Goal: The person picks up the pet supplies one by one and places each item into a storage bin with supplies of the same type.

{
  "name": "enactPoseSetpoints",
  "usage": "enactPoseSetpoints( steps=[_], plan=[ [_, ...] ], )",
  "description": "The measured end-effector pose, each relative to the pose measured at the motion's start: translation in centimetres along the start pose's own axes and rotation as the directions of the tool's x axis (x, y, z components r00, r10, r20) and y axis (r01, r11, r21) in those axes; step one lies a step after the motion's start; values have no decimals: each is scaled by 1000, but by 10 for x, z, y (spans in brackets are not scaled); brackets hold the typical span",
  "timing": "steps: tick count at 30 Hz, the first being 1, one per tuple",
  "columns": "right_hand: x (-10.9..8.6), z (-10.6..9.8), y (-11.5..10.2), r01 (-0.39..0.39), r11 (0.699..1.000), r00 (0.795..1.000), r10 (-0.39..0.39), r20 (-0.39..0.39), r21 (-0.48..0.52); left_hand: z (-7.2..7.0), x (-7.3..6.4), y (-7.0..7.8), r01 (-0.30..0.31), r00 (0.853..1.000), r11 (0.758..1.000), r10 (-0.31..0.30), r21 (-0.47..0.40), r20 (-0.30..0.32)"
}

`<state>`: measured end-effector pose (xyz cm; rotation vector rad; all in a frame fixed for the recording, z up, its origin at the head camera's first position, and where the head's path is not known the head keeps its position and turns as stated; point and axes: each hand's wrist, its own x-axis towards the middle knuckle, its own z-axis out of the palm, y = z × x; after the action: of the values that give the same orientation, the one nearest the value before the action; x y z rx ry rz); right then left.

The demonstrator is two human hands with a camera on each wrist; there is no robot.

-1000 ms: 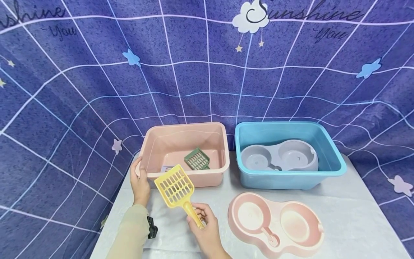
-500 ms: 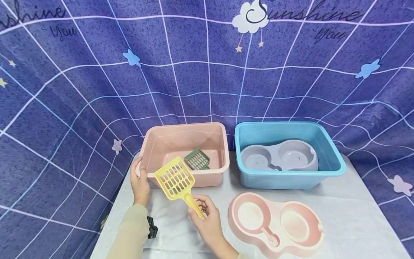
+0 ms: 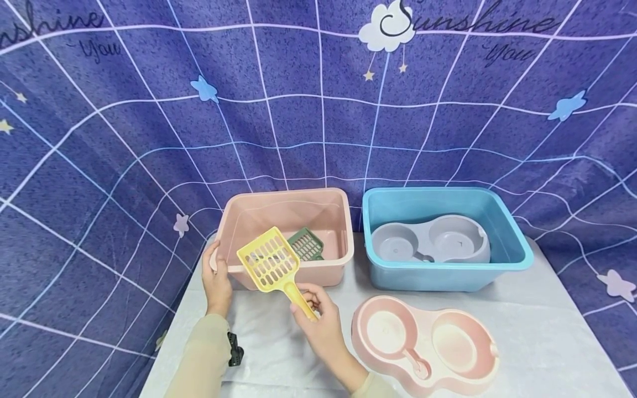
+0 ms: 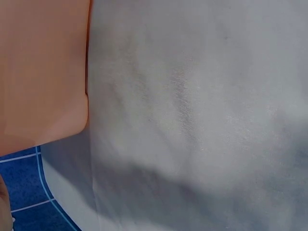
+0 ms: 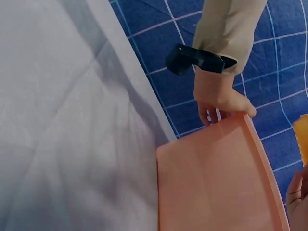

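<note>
A yellow slotted litter scoop (image 3: pixel 285 283) is in my right hand (image 3: pixel 322 326), gripped by the handle. Its head tilts up to the left and overlaps the front rim of the pink litter box (image 3: pixel 320 275) in the head view. My left hand (image 3: pixel 217 284) holds that box's rim at the near left corner; the right wrist view shows the left hand's (image 5: pixel 220 96) thumb along the rim and its fingers beneath. Inside the box lies a green slotted scoop (image 3: pixel 307 245), partly covered by the yellow one. The left wrist view has mostly the box's wall (image 4: pixel 43 72) and tabletop.
To the right stands a blue litter box (image 3: pixel 428 279) with a grey double pet bowl (image 3: pixel 423 239) inside. A pink double pet bowl (image 3: pixel 424 331) lies on the table (image 3: pixel 269 359) in front of it. Behind both boxes hangs a blue patterned cloth (image 3: pixel 298 121).
My right hand has carried the yellow scoop forward and slightly up, so its head now overlaps the pink box's interior and part of the green scoop. My left hand stays on the rim.
</note>
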<state>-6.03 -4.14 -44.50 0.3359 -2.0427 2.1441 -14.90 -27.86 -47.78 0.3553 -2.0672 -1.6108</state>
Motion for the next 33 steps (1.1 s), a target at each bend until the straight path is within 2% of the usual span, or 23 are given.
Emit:
enactPoseSetpoints(
  steps=[6,9,13,15,21,26,31,33],
  plan=[
    [11,-3,23,35,999,999,-35,-23,-17,1,0,2,9,1000,1000,-8,-15,7],
    [15,-5,18,58,998,998,-59,-34,-22,1,3,-4,8,1000,1000,-8,-17,3],
    [21,-7,15,34,999,999,-35,-32,-27,1,3,-4,3,1000,1000,-3,-11,1],
    [24,-8,24,44,999,999,-44,-29,-20,1,0,1,-1,1000,1000,1,-9,1],
    [32,-8,27,32,999,999,-32,-25,-17,1,-1,5,-6,1000,1000,6,1,5],
    [40,-7,14,-25,1000,1000,25,-3,14,1,1,2,7,1000,1000,-7,-8,7],
    [48,-9,-10,-26,999,1000,26,8,41,0,2,0,2,1000,1000,-2,-28,0],
    [50,-10,-13,-20,999,1000,19,7,39,0,2,-1,-5,1000,1000,5,-29,-1]
  ],
)
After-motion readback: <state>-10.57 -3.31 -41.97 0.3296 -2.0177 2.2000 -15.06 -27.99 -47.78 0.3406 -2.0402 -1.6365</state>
